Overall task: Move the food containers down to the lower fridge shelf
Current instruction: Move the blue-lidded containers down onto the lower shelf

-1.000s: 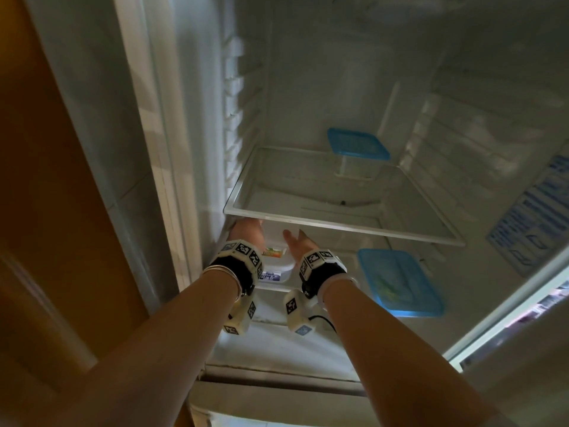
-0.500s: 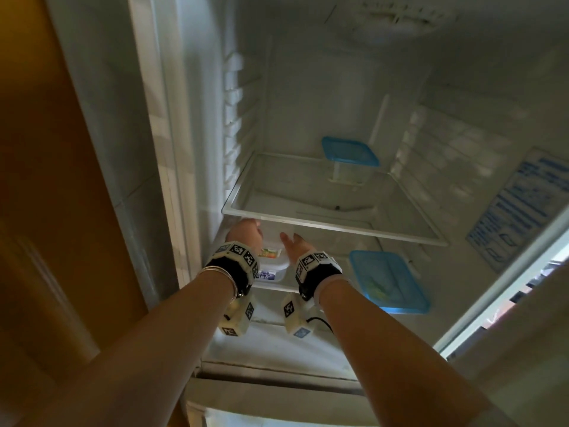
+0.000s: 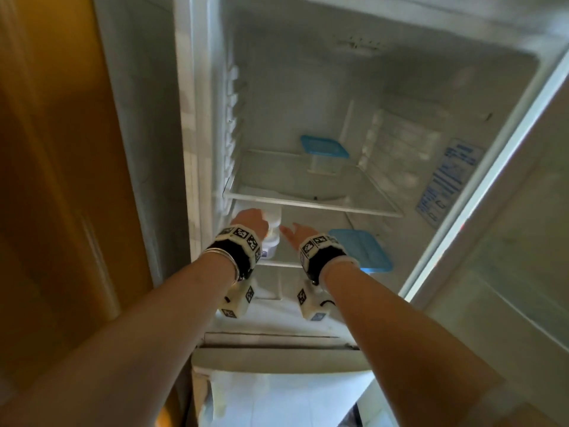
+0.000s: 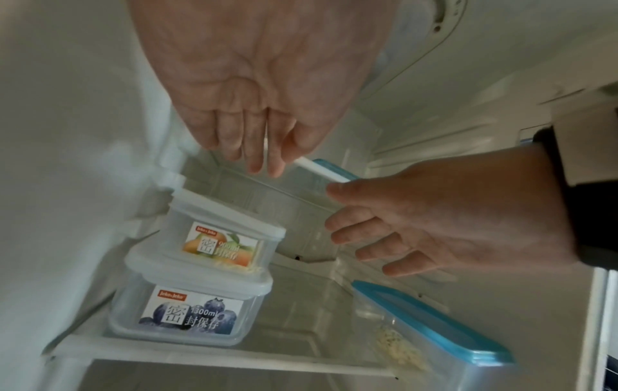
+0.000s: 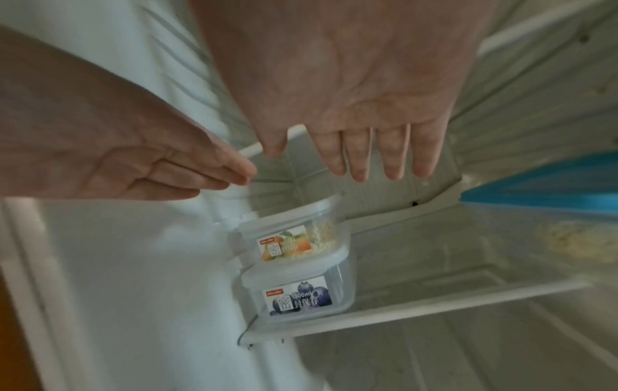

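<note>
Two clear lidded containers are stacked at the lower shelf's [image 3: 280,264] left end: an orange-labelled container [image 4: 220,238] on a blueberry-labelled container [image 4: 190,312]. In the head view this stack [image 3: 273,234] is partly hidden behind my left hand [image 3: 251,221]. My right hand [image 3: 297,235] hovers just right of it. Both hands have straight fingers and hold nothing; the wrist views show my left hand [image 4: 254,158] and right hand [image 5: 368,158] above and in front of the stack, not touching it. A flat blue-lidded container [image 3: 360,249] lies at the lower shelf's right end. A smaller blue-lidded container [image 3: 323,149] stands at the back of the upper shelf [image 3: 308,204].
The fridge's left wall [image 3: 215,118] runs close beside the stack. The open fridge door [image 3: 508,272] stands on the right. A wooden panel [image 3: 61,180] borders the fridge on the left. Bare shelf lies between the stack and the flat container.
Both hands stay at the front left of the lower shelf by the stack. The head view has tilted up and shows more of the fridge ceiling.
</note>
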### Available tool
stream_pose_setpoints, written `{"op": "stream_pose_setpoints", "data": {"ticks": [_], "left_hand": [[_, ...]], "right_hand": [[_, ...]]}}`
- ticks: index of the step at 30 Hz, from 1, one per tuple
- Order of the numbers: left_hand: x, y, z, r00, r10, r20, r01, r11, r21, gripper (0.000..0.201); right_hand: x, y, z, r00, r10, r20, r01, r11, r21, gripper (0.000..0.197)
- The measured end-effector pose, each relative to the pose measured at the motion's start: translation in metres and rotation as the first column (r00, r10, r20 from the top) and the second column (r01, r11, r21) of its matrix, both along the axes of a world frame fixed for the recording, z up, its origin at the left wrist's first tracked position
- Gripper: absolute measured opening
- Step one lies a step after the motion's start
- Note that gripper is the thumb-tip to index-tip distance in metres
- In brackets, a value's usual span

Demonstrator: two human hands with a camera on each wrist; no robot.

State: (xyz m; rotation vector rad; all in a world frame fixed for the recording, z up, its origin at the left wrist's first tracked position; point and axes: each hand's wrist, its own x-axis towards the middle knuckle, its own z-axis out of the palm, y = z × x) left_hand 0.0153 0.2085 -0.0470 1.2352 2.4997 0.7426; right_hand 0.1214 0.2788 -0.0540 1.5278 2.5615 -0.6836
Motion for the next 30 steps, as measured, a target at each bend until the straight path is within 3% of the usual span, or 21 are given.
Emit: {"op": "stream_pose_setpoints", "data": {"ticks": [4,8,15,20,26,30], "left_hand": [[0.016,-0.015,0.018,0.998,-0.033,-0.046,0.034,0.999,0.015,0.039],[0.026,-0.019,0.042,0.978,-0.102,-0.182,0.104,0.995,0.001,0.035],[0.037,0.004,0.08,0.968,-0.133,-0.212,0.147,0.988,0.055,0.037],[0.032,0.041,0.096,0.976,-0.15,-0.159,0.165,0.983,0.083,0.037],[0.026,0.108,0.113,0.968,-0.12,-0.222,0.141,0.987,0.082,0.034],[0.014,0.153,0.119,0.972,-0.105,-0.212,0.12,0.991,0.064,0.041]], "right_hand": [[0.017,-0.017,0.015,0.999,0.002,0.053,-0.005,0.998,0.057,0.064],[0.029,-0.024,0.034,0.998,0.032,0.062,-0.043,0.981,0.187,0.054],[0.04,-0.007,0.087,1.0,0.023,0.013,-0.026,0.936,0.352,0.05],[0.041,0.035,0.101,1.0,-0.017,0.001,0.015,0.928,0.372,0.049],[0.031,0.108,0.11,0.997,-0.078,0.017,0.065,0.918,0.391,0.047],[0.021,0.161,0.117,0.993,-0.108,-0.052,0.119,0.916,0.383,0.039]]}}
